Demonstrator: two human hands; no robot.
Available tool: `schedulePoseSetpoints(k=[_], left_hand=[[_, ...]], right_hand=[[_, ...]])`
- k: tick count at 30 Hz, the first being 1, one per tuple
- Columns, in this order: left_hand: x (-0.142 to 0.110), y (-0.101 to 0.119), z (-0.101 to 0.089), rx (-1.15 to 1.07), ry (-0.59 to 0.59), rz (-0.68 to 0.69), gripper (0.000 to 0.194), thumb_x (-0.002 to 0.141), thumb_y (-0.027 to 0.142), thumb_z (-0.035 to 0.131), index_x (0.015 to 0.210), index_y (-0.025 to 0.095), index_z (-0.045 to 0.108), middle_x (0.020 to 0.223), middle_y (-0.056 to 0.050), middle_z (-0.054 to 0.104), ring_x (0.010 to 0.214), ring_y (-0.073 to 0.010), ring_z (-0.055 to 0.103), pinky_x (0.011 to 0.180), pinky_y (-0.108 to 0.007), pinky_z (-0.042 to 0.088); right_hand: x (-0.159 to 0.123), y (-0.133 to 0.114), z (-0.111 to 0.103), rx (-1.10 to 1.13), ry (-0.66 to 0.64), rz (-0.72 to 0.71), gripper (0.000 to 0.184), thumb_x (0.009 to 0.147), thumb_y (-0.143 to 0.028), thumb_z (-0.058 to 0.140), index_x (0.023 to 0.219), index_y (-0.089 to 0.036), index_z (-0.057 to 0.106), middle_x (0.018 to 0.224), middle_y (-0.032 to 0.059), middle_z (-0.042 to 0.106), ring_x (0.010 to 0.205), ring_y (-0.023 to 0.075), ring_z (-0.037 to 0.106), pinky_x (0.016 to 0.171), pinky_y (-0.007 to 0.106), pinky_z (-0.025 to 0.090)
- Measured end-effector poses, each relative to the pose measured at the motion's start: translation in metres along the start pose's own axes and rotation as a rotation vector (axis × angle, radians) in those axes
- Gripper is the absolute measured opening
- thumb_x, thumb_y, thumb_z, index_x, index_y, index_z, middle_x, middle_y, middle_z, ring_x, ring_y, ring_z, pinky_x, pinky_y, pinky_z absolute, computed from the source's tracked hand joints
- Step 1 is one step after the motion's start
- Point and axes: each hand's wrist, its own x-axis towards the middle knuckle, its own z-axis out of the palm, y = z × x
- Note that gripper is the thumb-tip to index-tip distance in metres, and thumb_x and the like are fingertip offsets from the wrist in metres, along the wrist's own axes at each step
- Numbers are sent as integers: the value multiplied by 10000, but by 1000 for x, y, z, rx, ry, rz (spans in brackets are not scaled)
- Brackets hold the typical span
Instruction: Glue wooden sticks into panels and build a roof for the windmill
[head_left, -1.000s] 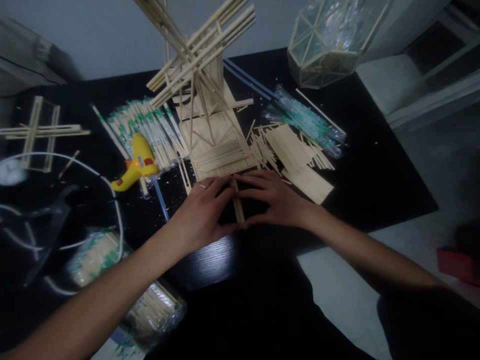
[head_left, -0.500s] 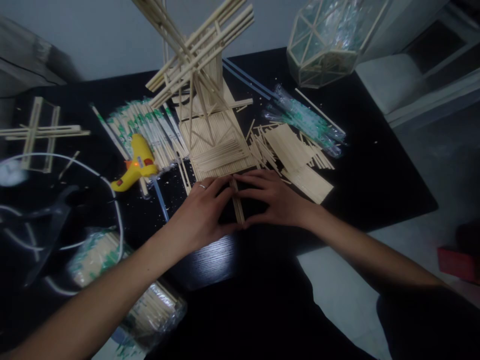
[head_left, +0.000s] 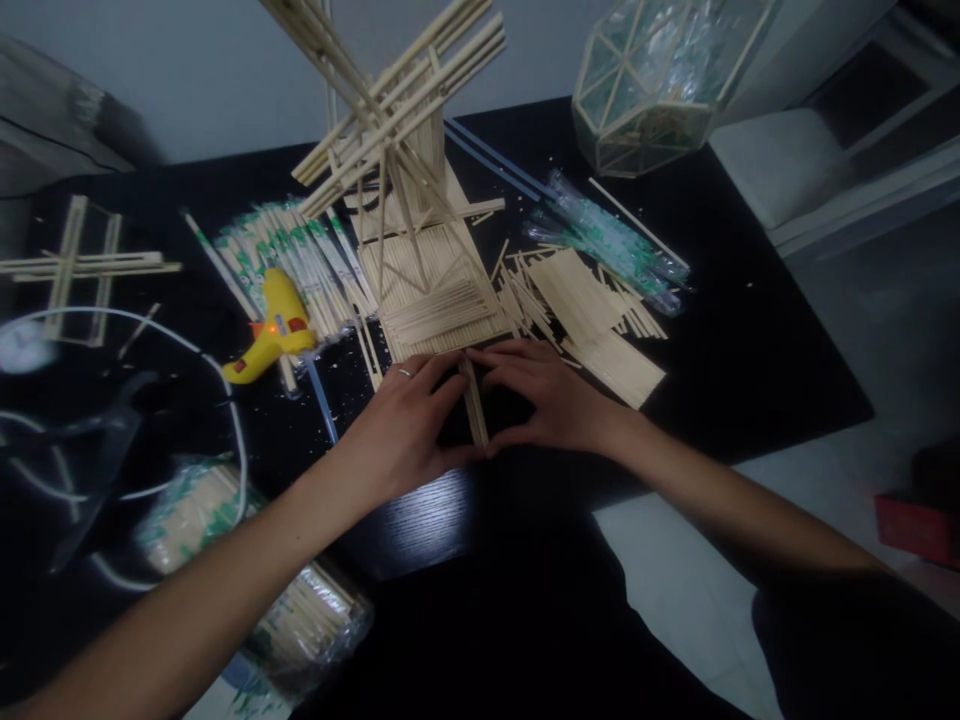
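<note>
Several short wooden sticks (head_left: 475, 405) lie side by side in a narrow strip on the black table, pointing away from me. My left hand (head_left: 409, 415) grips the strip from the left, thumb at its near end and fingertips at its far end. From the other side my right hand (head_left: 551, 400) presses it likewise, index finger at the far end and thumb at the near end. Just beyond my fingers is a stick-built model (head_left: 416, 250) with a flat slatted base and large crossed blades. Loose sticks (head_left: 442, 308) rest on that base.
A yellow glue gun (head_left: 279, 330) with a lit orange light lies left, by wrapped chopsticks (head_left: 300, 245). A white cable (head_left: 236, 430) loops at far left. Slatted panels (head_left: 577, 295) and cut sticks are right. A faceted glass container (head_left: 645, 120) stands at the back right.
One finger of my right hand has drawn back slightly from the sticks. My left hand and the strip stay in place.
</note>
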Motion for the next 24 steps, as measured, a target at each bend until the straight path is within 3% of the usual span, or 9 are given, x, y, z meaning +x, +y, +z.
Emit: schedulePoseSetpoints(k=[16,20,24], left_hand=[[-1,0,0,11,-12,-3,616,900,560,781,1337,164,603,1503,-203,565,1365,-400,557,1129,-594,471],[-3,1,-5,14,-45,0,579,916,525,764,1322,145,603,1508,-216,549,1373,-409,544,1129,-594,471],[-3,2,-9,16,-63,0,427,982,369,659,1335,138,593,1514,-206,541,1373,-385,540,1144,-580,462]], right_hand=[[-2,1,-1,-6,5,-40,602,768,-594,901,1241,-254,750,1555,103,625,1440,353,538,1170,566,445],[-1,-2,-8,31,-15,-43,417,858,-482,860,1187,-248,756,1562,99,617,1453,338,523,1182,575,440],[-1,-4,-9,33,-15,-39,283,909,-373,813,1160,-253,758,1559,89,620,1448,317,526,1181,571,447]])
